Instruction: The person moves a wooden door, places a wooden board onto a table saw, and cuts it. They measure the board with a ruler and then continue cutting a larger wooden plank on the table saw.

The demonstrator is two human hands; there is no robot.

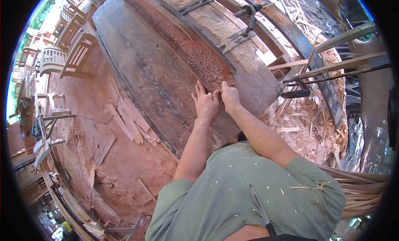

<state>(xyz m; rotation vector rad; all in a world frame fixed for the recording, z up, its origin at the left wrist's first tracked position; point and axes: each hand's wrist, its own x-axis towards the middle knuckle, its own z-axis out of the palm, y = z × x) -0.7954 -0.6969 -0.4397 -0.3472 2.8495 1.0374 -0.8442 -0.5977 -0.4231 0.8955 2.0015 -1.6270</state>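
My left hand (206, 103) rests at the near end of a long board (178, 43) covered with reddish sawdust, its fingers spread on the dark workbench (153, 79). Just to its right, my right hand (229, 96) is closed at the same board end, its thumb side up. Whatever it grips is too hidden to name. The two hands nearly touch. A dark metal bar (208, 43) lies along the board's right side, and a metal clamp (249, 10) stands farther right.
Wooden chairs (68, 54) stand at the upper left. Loose wood strips (124, 122) lie on the sawdust-covered floor (79, 129). A stack of thin strips (357, 189) is at the lower right. Bars and a clamp (297, 91) jut in from the right.
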